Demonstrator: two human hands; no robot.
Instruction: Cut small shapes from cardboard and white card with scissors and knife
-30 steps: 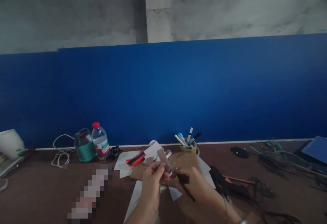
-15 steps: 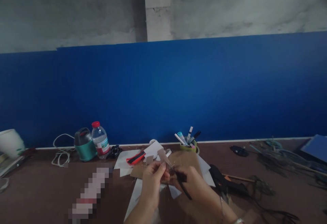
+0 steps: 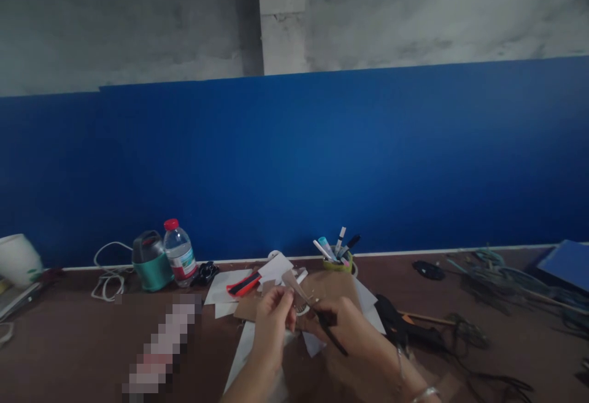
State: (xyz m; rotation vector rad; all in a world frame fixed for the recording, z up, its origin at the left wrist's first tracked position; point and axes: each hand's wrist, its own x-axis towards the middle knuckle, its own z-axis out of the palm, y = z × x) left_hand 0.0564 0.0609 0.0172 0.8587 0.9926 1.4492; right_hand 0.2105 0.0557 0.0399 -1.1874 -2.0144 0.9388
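Observation:
My right hand (image 3: 343,323) is closed around the dark handles of a pair of scissors (image 3: 332,335). Their metal blades point up and to the left, past the fingertips of my left hand (image 3: 276,314). The thumb and fingers of my left hand are pinched together close to the blades, and what lies between them is too small to make out. A small pale curved piece shows between the two hands. Below them are white paper sheets (image 3: 246,345) and a brown cardboard piece (image 3: 335,286).
A red utility knife (image 3: 243,284) lies on paper beyond my left hand. Behind stands a green pen holder (image 3: 338,265) with several markers. A water bottle (image 3: 180,256) and a teal container (image 3: 151,271) are at left. A black-and-orange glue gun (image 3: 409,329) and cords lie right.
The scissors have turned slightly in my right hand, so blades and handles show more plainly. A small gap has opened between my hands. The view has shifted a little.

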